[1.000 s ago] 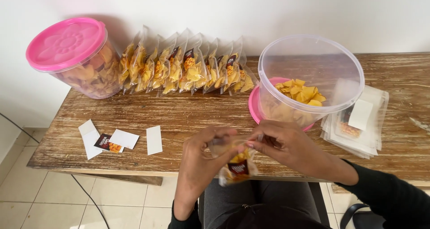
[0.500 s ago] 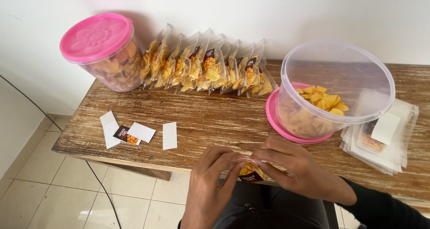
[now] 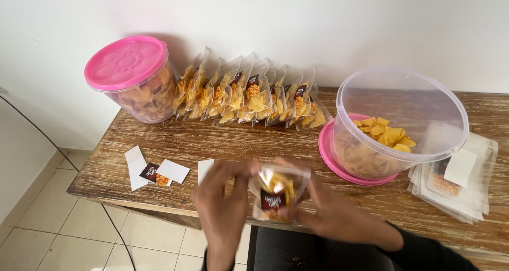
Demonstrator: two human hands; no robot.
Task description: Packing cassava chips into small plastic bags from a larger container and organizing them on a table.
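Observation:
Both hands hold one small clear bag of yellow chips [image 3: 275, 192] with a dark label, upright over the table's front edge. My left hand [image 3: 222, 202] pinches the bag's upper left corner. My right hand [image 3: 323, 210] supports it from behind and below. Both are motion-blurred. Behind stands an open clear tub [image 3: 403, 117] with yellow chips in it, resting on its pink lid.
A row of several filled chip bags [image 3: 249, 96] leans against the wall. A closed pink-lidded tub [image 3: 132, 77] of chips stands at the back left. White paper slips and a label [image 3: 156, 171] lie front left. Empty clear bags [image 3: 458, 178] are stacked at the right on the wooden table [image 3: 238, 138].
The bag has been lifted from low near my lap up to table level and now stands upright between both hands. The camera view has shifted slightly.

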